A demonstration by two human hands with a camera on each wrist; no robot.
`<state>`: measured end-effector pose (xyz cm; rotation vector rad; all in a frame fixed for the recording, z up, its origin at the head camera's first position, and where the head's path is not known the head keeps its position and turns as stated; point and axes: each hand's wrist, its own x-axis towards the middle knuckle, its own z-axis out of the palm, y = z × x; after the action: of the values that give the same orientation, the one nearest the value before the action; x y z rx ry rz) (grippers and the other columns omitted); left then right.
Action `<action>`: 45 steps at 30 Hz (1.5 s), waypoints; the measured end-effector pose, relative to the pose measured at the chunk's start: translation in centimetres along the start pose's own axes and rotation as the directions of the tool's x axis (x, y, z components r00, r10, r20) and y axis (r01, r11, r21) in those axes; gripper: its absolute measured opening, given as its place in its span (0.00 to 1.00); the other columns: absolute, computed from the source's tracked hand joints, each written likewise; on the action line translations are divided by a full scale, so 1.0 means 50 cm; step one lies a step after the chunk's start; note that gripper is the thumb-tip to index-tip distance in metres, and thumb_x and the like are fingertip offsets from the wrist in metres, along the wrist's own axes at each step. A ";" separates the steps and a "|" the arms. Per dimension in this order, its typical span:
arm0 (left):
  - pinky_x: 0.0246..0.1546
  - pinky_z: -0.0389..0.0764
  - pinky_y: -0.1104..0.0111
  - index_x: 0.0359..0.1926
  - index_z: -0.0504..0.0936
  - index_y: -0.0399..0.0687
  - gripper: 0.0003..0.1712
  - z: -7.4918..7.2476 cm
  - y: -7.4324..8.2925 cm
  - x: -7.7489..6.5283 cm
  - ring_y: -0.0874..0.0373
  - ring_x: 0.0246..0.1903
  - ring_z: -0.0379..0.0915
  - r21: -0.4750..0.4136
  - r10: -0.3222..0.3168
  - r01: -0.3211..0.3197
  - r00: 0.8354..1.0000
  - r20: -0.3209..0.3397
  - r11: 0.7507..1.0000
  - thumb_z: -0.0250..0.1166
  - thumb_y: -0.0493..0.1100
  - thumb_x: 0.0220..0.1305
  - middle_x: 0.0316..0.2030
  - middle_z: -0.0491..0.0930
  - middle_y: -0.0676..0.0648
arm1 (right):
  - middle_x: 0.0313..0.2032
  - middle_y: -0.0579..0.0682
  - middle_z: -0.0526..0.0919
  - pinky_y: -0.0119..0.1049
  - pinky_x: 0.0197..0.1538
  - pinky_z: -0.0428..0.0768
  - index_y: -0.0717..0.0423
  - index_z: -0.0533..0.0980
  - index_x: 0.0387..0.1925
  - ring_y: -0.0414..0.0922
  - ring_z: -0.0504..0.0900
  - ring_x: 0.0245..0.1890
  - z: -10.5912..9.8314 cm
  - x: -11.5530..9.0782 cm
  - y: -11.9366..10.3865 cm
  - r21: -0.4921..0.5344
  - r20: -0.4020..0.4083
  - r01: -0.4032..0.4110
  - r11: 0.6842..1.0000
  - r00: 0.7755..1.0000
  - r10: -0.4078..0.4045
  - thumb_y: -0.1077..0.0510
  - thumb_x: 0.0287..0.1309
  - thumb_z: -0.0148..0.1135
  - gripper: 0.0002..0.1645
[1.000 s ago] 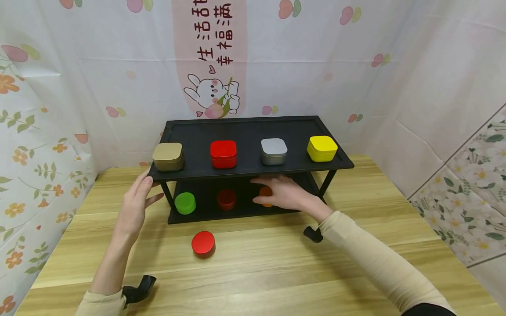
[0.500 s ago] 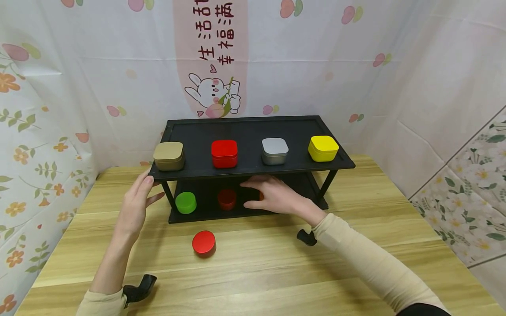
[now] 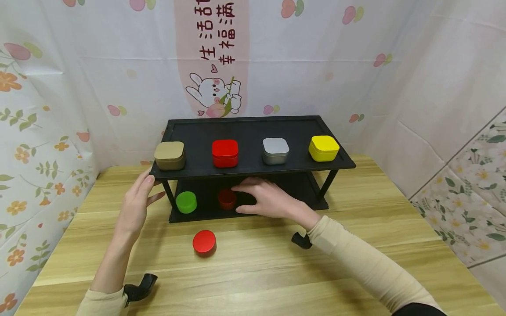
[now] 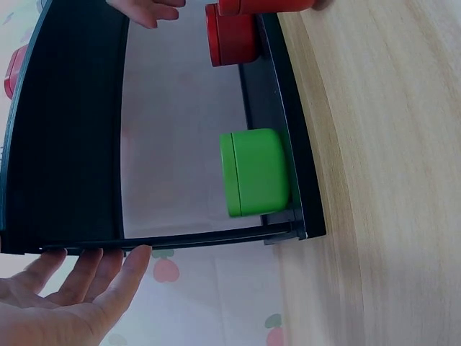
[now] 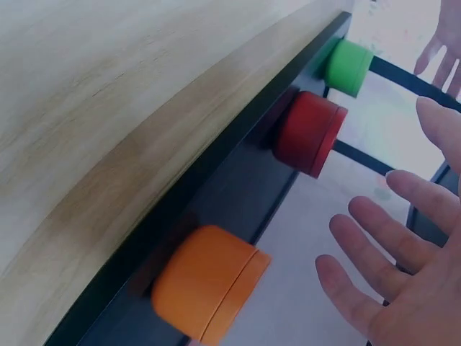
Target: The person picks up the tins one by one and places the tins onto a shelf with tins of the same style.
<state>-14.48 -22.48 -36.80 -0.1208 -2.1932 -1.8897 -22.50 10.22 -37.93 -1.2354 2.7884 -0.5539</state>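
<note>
My left hand [image 3: 132,210] touches the left front corner of a black two-tier shelf [image 3: 241,127]. In the left wrist view its fingertips [image 4: 133,263] lie along the shelf's side edge. My right hand [image 3: 269,198] reaches between the tiers, thumb and fingers spread, just right of a dark red round tin [image 3: 227,199]. Nothing is between those fingers. Left of that tin stands a green round tin [image 3: 186,202]. An orange round tin [image 5: 209,277], hidden behind the right hand in the head view, shows on the lower tier in the right wrist view.
On the upper tier stand four-cornered tins: gold [image 3: 170,156], red [image 3: 225,154], silver [image 3: 275,151] and yellow [image 3: 323,149]. Another red round tin [image 3: 204,242] sits on the wooden table [image 3: 245,272] in front of the shelf. A printed curtain [image 3: 316,57] hangs behind.
My right hand has moved left along the lower tier, from in front of the orange tin to beside the dark red one. My left hand has stayed at the shelf corner.
</note>
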 end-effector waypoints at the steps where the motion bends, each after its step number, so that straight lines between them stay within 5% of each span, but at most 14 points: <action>1: 0.51 0.83 0.84 0.74 0.69 0.49 0.30 0.000 0.000 0.000 0.66 0.58 0.68 0.000 -0.003 0.003 1.000 0.000 1.000 0.46 0.57 0.82 0.67 0.69 0.56 | 0.61 0.47 0.80 0.42 0.64 0.84 0.44 0.77 0.67 0.44 0.79 0.61 0.001 0.001 -0.002 0.001 0.000 0.004 1.000 1.000 -0.004 0.39 0.64 0.69 0.33; 21: 0.52 0.83 0.84 0.76 0.66 0.43 0.32 0.000 0.004 0.003 0.70 0.58 0.69 0.008 -0.014 0.014 1.000 0.013 1.000 0.46 0.57 0.82 0.61 0.71 0.63 | 0.60 0.47 0.81 0.39 0.60 0.86 0.44 0.76 0.68 0.43 0.81 0.58 0.013 0.022 -0.049 0.018 0.046 0.070 0.997 0.996 -0.071 0.40 0.63 0.70 0.34; 35: 0.51 0.83 0.84 0.73 0.71 0.53 0.27 0.002 0.002 0.002 0.67 0.58 0.70 -0.015 0.003 -0.003 1.000 -0.003 1.000 0.47 0.56 0.82 0.67 0.70 0.54 | 0.62 0.47 0.79 0.35 0.51 0.87 0.42 0.75 0.69 0.42 0.82 0.55 0.035 0.035 -0.081 0.020 0.097 0.092 0.996 0.991 -0.093 0.38 0.65 0.68 0.35; 45: 0.50 0.83 0.84 0.76 0.66 0.44 0.31 0.000 0.000 0.003 0.68 0.57 0.70 -0.013 0.005 -0.004 1.000 0.005 1.000 0.46 0.55 0.83 0.63 0.71 0.61 | 0.63 0.45 0.79 0.36 0.57 0.87 0.41 0.74 0.70 0.42 0.80 0.60 0.053 0.038 -0.098 0.015 0.119 0.123 0.992 0.985 -0.124 0.32 0.64 0.65 0.38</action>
<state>-14.64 -22.49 -36.79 -0.1332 -2.1821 -1.9042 -19.87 5.03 -38.54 -1.3986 2.6229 -0.4789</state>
